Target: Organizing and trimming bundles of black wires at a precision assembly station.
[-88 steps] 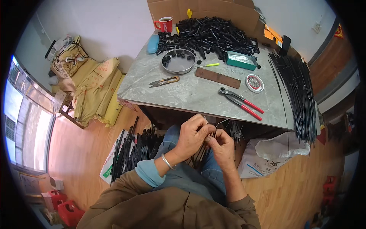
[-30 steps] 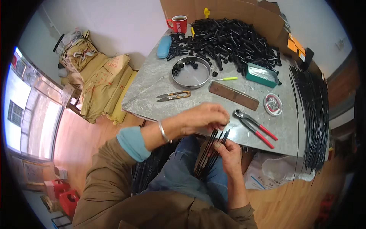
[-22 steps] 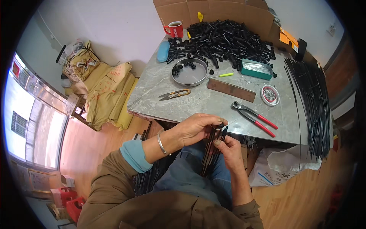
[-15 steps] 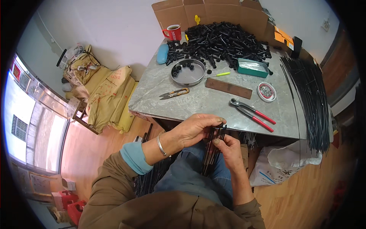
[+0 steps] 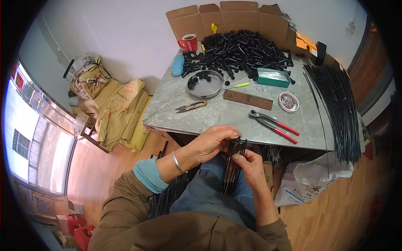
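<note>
Over my lap, my left hand (image 5: 217, 141) pinches the upper end of a bundle of black umbrella ribs (image 5: 231, 171). A dark cap-like piece sits at that end, partly covered by my fingers. My right hand (image 5: 250, 164) grips the same bundle from the side, thumb pressed on it just below the top. The thin ribs hang down close together between my knees. On the table ahead lie end-cutting pliers (image 5: 273, 126) with red handles, thread snips (image 5: 191, 106), a flat rusty metal bar (image 5: 248, 100) and a yellow-green-handled hook or awl (image 5: 237, 86).
A heap of black plastic parts (image 5: 240, 52) covers the table's back, beside a red mug (image 5: 188, 42). A round tin (image 5: 205, 93), green box of pins (image 5: 273, 78) and white dish (image 5: 288, 102) stand nearer. Long black rods (image 5: 337, 113) hang over the right edge, above a white sack (image 5: 307, 184).
The view has shifted slightly. Both hands keep their hold on the ribs, which have turned a little and now sit closer together with the top piece more in sight.
</note>
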{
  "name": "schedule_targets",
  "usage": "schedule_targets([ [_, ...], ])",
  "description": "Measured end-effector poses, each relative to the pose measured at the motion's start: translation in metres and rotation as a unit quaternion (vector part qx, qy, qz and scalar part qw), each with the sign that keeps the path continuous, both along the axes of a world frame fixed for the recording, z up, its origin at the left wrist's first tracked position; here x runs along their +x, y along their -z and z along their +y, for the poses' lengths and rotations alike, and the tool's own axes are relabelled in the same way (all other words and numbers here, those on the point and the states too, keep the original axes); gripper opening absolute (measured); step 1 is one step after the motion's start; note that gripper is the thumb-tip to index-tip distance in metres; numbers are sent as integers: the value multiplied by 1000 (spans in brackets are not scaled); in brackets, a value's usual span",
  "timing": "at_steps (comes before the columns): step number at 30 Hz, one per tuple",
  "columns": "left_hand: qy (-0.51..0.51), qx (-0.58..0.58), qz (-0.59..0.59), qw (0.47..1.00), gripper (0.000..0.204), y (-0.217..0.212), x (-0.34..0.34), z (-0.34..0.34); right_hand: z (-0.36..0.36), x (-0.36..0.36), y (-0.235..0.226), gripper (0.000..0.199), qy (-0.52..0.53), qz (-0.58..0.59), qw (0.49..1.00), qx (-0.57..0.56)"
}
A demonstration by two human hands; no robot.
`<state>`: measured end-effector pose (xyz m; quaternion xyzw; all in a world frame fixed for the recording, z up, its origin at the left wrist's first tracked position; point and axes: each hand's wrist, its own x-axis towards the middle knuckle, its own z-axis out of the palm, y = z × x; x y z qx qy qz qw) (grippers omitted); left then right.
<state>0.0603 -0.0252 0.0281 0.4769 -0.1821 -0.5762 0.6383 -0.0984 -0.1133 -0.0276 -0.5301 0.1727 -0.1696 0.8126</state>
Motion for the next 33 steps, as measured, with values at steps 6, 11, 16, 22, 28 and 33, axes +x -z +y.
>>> schedule_targets([
  [6, 11, 16, 35, 999, 19, -11, -7, -2, -2, 0, 6, 18, -14, 10, 1000, -16],
  [11, 0, -10, 37, 999, 18, 6, 1, -3, -3, 1, 8, 17, -12, 15, 1000, -12],
  [16, 3, -10, 54, 999, 18, 3, -1, -6, -3, 3, 10, 17, -16, 10, 1000, -6],
  [22, 12, -3, 48, 999, 20, 4, -3, -5, 0, 4, 6, 15, -4, 12, 1000, 1],
  [28, -14, 9, 39, 999, 21, -1, -5, -4, 1, 3, 7, 15, 10, 14, 1000, -10],
  [33, 25, -19, 42, 999, 19, 6, 0, -5, 2, 3, 5, 16, 6, 12, 1000, -10],
])
